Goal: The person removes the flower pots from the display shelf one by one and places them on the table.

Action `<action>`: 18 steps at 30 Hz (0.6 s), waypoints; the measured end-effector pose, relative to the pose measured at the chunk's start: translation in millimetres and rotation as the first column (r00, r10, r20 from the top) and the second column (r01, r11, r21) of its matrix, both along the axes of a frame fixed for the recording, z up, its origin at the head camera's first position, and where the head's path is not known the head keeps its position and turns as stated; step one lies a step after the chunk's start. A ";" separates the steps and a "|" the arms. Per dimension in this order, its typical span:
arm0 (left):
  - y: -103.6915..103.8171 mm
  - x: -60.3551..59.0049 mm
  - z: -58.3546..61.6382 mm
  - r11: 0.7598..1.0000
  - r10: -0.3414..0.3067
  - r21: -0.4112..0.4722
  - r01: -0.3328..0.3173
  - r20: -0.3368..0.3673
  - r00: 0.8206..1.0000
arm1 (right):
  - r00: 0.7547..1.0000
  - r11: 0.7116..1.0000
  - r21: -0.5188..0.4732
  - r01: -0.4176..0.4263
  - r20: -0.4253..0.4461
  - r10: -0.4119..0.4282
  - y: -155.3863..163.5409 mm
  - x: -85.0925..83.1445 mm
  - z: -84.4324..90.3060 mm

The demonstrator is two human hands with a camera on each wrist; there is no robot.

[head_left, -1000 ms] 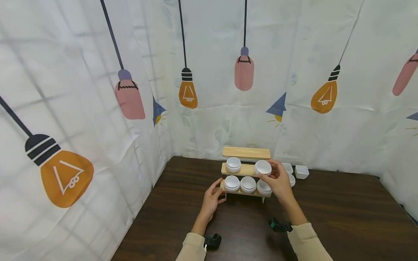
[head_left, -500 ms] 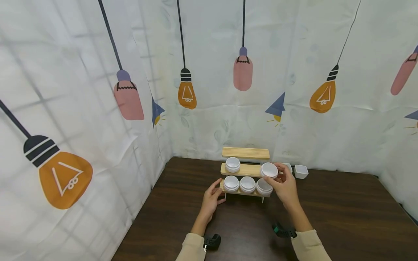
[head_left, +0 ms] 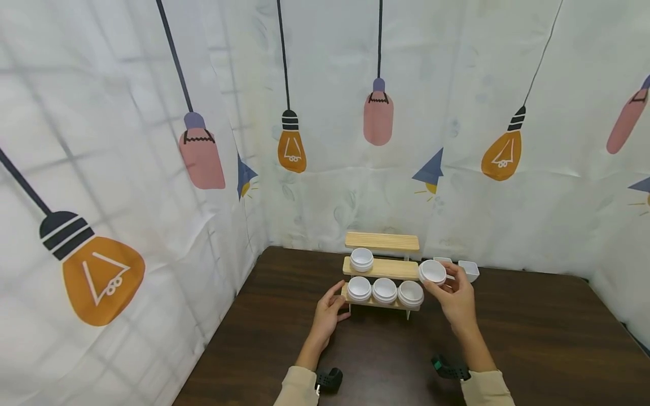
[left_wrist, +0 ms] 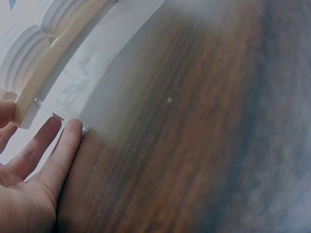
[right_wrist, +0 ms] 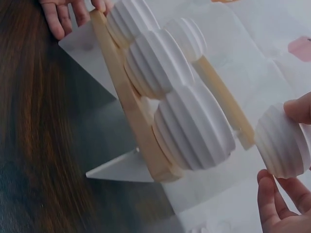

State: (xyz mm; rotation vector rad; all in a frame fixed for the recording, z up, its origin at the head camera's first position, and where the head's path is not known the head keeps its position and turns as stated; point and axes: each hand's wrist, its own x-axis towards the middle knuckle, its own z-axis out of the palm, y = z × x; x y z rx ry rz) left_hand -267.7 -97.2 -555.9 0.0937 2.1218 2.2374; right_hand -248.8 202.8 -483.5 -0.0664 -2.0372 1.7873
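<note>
Right hand [head_left: 456,296] pinches a ribbed white bowl [head_left: 433,272] right of the wooden rack [head_left: 381,269] — ribs show only in the wrist view; left hand [head_left: 327,313], fingers relaxed, steadies the rack's left end.

Head overview; wrist close-ups sharing rack [head_left: 382,269]

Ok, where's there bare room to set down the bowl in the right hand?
The middle shelf is bare right of its lone bowl; the top shelf is bare. The bottom shelf is crowded with three bowls. The right hand holds its ribbed bowl beside the rack.

dark wooden table [head_left: 533,338], tiered wooden rack [head_left: 382,265], square dishes [head_left: 468,268]
</note>
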 end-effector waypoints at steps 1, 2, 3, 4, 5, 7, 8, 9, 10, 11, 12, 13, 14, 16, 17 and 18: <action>0.0 0.2 0.0 1.000 0.000 -0.001 0.000 -0.002 1.000 | 1.000 1.000 0.002 0.009 -0.001 -0.009 1.8 0.0 -1.4; 0.0 0.4 0.1 1.000 -0.001 -0.001 0.001 -0.003 1.000 | 1.000 1.000 0.001 0.018 0.001 -0.018 3.4 0.1 -2.4; 0.1 0.6 0.3 1.000 -0.002 -0.002 0.001 -0.004 1.000 | 1.000 1.000 0.001 0.027 0.004 -0.027 5.2 0.0 -3.4; 0.2 0.5 0.1 1.000 -0.003 -0.002 0.003 -0.005 1.000 | 0.999 0.999 -0.004 0.036 0.007 -0.036 6.9 -0.3 -4.3; 0.3 0.5 -0.1 1.000 -0.005 -0.003 0.005 -0.007 1.000 | 0.999 0.999 -0.012 0.044 0.008 -0.044 8.5 -0.7 -4.9; 0.6 0.5 -0.1 1.000 -0.008 -0.001 0.008 -0.008 1.000 | 0.998 0.998 -0.019 0.056 0.008 -0.056 11.9 -1.7 -5.9; 0.7 0.6 0.2 1.000 -0.009 0.001 0.009 -0.008 1.000 | 0.998 0.998 -0.023 0.062 0.009 -0.062 13.3 -2.1 -6.1; 0.8 0.6 0.5 1.000 -0.009 0.002 0.009 -0.009 1.000 | 0.998 0.998 -0.029 0.064 0.009 -0.064 14.7 -2.7 -6.3; 0.8 0.6 0.6 1.000 -0.010 0.005 0.010 -0.012 1.000 | 0.998 0.997 -0.035 0.066 0.005 -0.065 16.4 -3.2 -6.7; 0.6 0.6 0.8 1.000 -0.009 0.006 0.009 -0.015 1.000 | 0.998 0.997 -0.040 0.066 0.005 -0.066 17.8 -3.6 -6.8; 0.6 0.7 1.3 1.000 -0.007 0.006 0.007 -0.014 1.000 | 0.998 0.997 -0.044 0.068 0.004 -0.068 19.2 -3.9 -6.9; 0.5 0.4 1.4 1.000 -0.006 0.004 0.006 -0.016 1.000 | 0.998 0.996 -0.053 0.068 0.002 -0.068 20.6 -4.1 -6.8; 0.5 0.3 1.5 1.000 -0.005 0.006 0.005 -0.015 1.000 | 0.997 0.995 -0.065 0.072 0.001 -0.072 22.2 -4.4 -6.7; 0.3 -0.3 0.8 1.000 -0.006 0.008 0.006 -0.021 1.000 | 0.996 0.994 -0.070 0.086 -0.004 -0.086 25.5 -4.2 -6.3; 0.4 -0.2 1.0 1.000 -0.005 0.007 0.005 -0.020 1.000 | 0.995 0.993 -0.070 0.096 -0.001 -0.096 27.1 -4.0 -6.1; 0.7 -0.1 1.3 1.000 -0.004 0.006 0.004 -0.018 1.000 | 0.994 0.992 -0.076 0.105 -0.003 -0.106 29.3 -4.1 -6.6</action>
